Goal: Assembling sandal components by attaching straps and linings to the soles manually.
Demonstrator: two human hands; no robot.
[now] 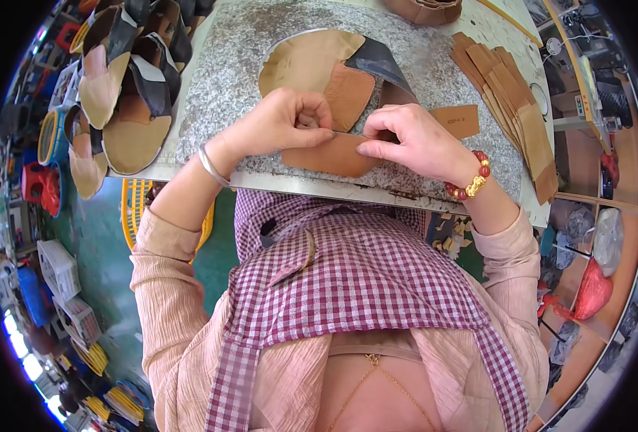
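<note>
Both hands pinch the upper edge of a tan leather piece (331,155) just above the near edge of the worktable. My left hand (284,124) has its thumb and forefinger closed on that edge. Close by on the right, my right hand (414,141) grips the same edge with its thumb on the near face. Just beyond the hands lies a shoe upper (297,63) with beige lining and dark leather. A tan patch (349,93) rests on it. Beside my right hand is a small tan leather piece (457,121), partly covered by the hand.
Several shoe uppers (137,137) are heaped at the table's left edge. A fanned stack of brown strips (509,97) lies at the right, and a brown leather roll (424,9) at the back. The speckled grey slab (222,79) covers the middle. Below left stands a yellow basket (133,210).
</note>
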